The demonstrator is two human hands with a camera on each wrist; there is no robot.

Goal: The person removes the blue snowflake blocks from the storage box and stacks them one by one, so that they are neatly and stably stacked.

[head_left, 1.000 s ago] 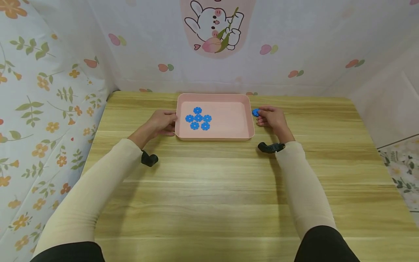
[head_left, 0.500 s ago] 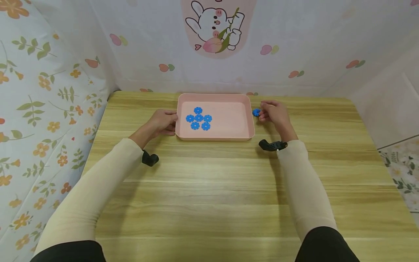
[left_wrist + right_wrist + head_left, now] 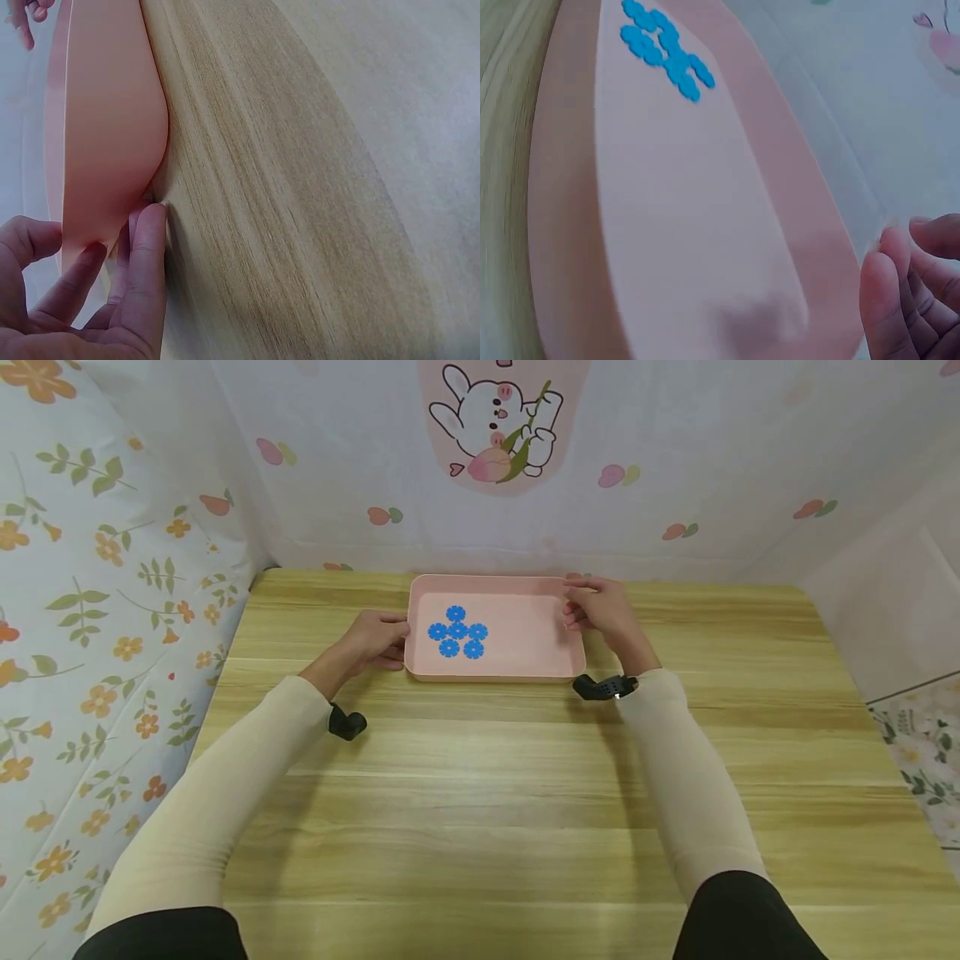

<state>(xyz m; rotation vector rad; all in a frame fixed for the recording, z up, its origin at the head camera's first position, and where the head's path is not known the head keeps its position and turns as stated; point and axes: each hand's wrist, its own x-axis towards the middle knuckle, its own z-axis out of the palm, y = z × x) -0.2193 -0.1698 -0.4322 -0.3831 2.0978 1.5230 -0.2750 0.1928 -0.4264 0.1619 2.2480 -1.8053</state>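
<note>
Right hand's shift: it has moved left from beside the tray to over the tray's right end; the blue piece seen there half a second ago no longer shows, that spot being behind the hand.
Table: pale wood-grain tabletop (image 3: 480,777), running past the bottom edge of the head view.
Arms: both reach forward in cream sleeves (image 3: 187,802), elbows apart, the black upper sleeves (image 3: 168,935) cut off below.
Tray: shallow pink rectangular tray with rounded corners (image 3: 525,627), flat on the table near its far edge, between the hands.
Left hand (image 3: 367,642): palm turned inward, fingers bent against the tray's left wall, pinching its rim.
Right hand (image 3: 603,610): raised, knuckles up, fingers bent and thumb near the fingertips; whether it pinches anything cannot be told, as the tips blur in the right wrist view, where the hand is cut off at the edge.
Blue discs: six flat, blue, notched flower-shaped discs (image 3: 457,630) in the tray's left half, five around one; in the right wrist view the cluster is cut off at the top.
</note>
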